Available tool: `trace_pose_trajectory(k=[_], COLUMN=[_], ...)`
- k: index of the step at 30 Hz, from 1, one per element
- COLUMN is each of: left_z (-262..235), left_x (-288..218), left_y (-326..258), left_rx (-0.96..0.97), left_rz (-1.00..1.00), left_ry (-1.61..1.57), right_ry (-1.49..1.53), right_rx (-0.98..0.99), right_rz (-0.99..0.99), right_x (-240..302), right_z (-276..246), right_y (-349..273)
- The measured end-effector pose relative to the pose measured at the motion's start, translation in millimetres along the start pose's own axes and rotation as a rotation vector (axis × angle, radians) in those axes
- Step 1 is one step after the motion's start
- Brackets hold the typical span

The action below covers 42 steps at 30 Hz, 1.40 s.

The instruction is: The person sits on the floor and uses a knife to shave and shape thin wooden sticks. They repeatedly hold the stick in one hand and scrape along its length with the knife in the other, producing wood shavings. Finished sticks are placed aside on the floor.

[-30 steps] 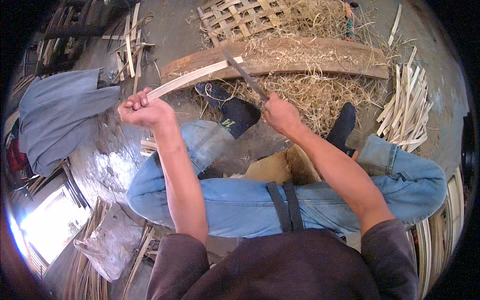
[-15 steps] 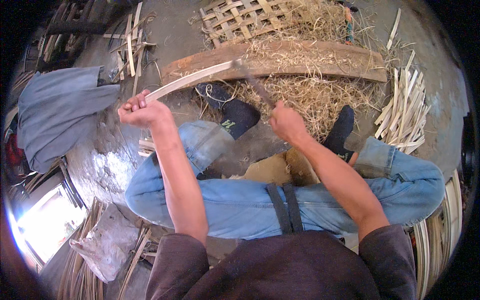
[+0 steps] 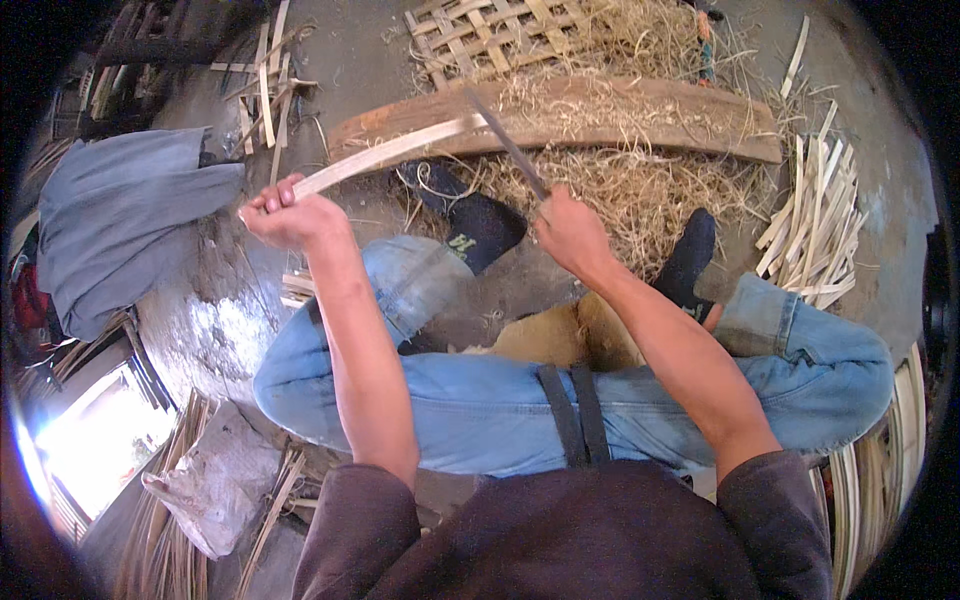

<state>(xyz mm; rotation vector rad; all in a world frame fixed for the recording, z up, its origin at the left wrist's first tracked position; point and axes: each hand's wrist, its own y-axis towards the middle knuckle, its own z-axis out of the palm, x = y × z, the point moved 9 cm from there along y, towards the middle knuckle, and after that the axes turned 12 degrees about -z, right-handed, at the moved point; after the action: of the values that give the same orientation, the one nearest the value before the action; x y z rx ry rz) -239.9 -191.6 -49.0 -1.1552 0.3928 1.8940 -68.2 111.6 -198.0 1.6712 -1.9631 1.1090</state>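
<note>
Left hand (image 3: pixel 290 215): fingers curled tight round near end of bamboo strip (image 3: pixel 390 152), fist raised over left knee.
Right hand (image 3: pixel 572 232): fingers closed on handle of knife (image 3: pixel 505 140); blade runs up & left from the fist.
Strip: long, pale, slightly bowed; goes from left fist up-right to knife tip. Far end meets blade just in front of the wooden plank (image 3: pixel 600 115).
Blade/strip contact: tip of blade at strip's far end; can't tell if it's cut into the strip or only laid against it.
Plank: brown, curved, lies across floor beyond the feet, w/ dry shavings (image 3: pixel 620 190) heaped on & below it.
Person: seated, blue jeans (image 3: pixel 500 400), dark socks (image 3: pixel 480 225), dark top; black strap over lap.
Woven mat (image 3: pixel 480 30): bamboo lattice, top centre, behind plank.
Split slats (image 3: pixel 815 225): pale bundle on floor at right, near right foot.
Grey cloth (image 3: pixel 110 220): spread on floor at left, well apart from hands.
More strips: loose bunch top left (image 3: pixel 265 80), others at lower left by a crumpled sack (image 3: pixel 215 480).
</note>
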Motion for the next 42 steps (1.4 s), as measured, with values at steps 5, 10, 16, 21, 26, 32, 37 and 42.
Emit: trace_pose_trajectory(k=[5, 10, 16, 21, 26, 32, 37, 42], left_z=[22, 30, 22, 10, -10, -13, -15, 55], left_x=[-7, -6, -7, -47, -58, 59, 87, 13], left_y=[-19, -32, -18, 17, 46, 20, -9, -57], left_rx=[0.098, 0.145, 0.144, 0.102, 0.114, 0.102, -0.028, 0.174], left_rz=[0.011, 0.015, 0.019, 0.065, -0.121, -0.594, -0.579, 0.404], left_ry=[0.076, 0.102, 0.067, -0.087, -0.242, -0.297, 0.242, 1.088], right_ry=[0.222, 0.160, 0.075, 0.001, 0.482, 1.368, 1.278, 0.941], right_rx=[0.093, 0.019, -0.007, -0.012, -0.307, -0.745, -0.900, -1.067], right_rz=[0.007, -0.249, -0.041, -0.029, 0.005, -0.019, -0.011, -0.236], right_x=[80, 106, 0, -18, -15, 54, 43, 78], right_z=[28, 40, 34, 11, 11, -73, -126, -187], right_y=[13, 14, 15, 15, 7, 20, 14, -7])
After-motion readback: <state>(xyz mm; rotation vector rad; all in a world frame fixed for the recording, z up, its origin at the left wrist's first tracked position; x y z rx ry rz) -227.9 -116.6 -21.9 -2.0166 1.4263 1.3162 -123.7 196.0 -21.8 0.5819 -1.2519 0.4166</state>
